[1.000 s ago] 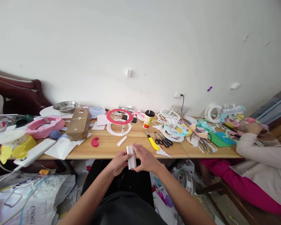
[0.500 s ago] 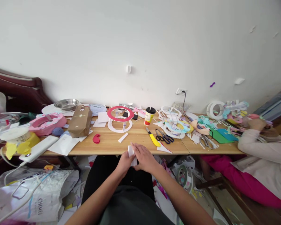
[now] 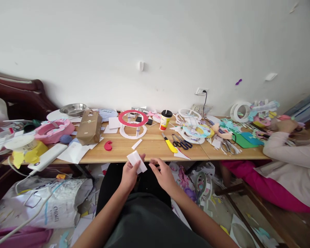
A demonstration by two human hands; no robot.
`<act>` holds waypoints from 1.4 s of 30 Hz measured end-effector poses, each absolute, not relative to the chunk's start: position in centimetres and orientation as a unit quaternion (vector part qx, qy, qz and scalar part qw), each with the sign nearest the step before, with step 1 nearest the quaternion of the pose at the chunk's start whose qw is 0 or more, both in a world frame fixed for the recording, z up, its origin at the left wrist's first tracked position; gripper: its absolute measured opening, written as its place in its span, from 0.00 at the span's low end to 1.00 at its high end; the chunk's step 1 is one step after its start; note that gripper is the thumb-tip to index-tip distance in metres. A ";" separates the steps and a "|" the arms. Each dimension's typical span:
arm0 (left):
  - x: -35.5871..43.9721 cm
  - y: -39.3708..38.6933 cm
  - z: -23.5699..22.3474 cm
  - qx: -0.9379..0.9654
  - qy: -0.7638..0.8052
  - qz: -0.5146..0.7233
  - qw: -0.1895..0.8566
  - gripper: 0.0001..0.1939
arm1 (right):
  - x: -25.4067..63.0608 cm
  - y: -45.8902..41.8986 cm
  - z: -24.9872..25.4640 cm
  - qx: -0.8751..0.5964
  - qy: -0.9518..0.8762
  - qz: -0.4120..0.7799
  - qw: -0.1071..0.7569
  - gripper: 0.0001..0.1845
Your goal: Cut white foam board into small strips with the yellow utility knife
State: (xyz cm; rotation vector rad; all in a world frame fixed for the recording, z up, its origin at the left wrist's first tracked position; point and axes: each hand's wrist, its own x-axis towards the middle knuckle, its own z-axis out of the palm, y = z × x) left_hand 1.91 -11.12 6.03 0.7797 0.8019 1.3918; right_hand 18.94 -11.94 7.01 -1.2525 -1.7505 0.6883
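Observation:
Over my lap, just off the table's front edge, my left hand [image 3: 130, 173] grips a small white piece of folded paper or foam sheet [image 3: 134, 157] between thumb and fingers. Apart from it, to the right, my right hand [image 3: 162, 173] hovers with fingers loosely spread and nothing visible in them. On the table ahead stands a two-ring frame, a red ring [image 3: 121, 121] held by short posts above a white ring [image 3: 127, 136]. A white strip [image 3: 136, 144] and a red curved piece [image 3: 107, 145] lie in front of it.
A yellow utility knife [image 3: 170, 144], black scissors [image 3: 182, 142] and a lidded cup [image 3: 165, 120] are right of centre. A brown paper bag [image 3: 90, 129] and a white power bank [image 3: 50, 156] are at left. A co-worker's sleeve [image 3: 281, 146] rests at the right.
My right hand has let go of the white piece and moved away to the right. My left hand has shifted left, tilting the piece into view. The whole view has shifted slightly.

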 end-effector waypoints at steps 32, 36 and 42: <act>8.5 3.7 0.2 0.615 0.497 0.440 0.425 0.05 | 20.8 2.3 1.7 -0.504 -0.637 0.229 0.536 0.19; 8.2 3.8 0.0 0.611 0.504 0.442 0.420 0.04 | 20.0 2.4 1.6 -0.509 -0.627 0.222 0.546 0.18; 8.0 4.1 -0.4 0.606 0.517 0.435 0.421 0.04 | 19.0 2.1 0.8 -0.540 -0.611 0.204 0.542 0.23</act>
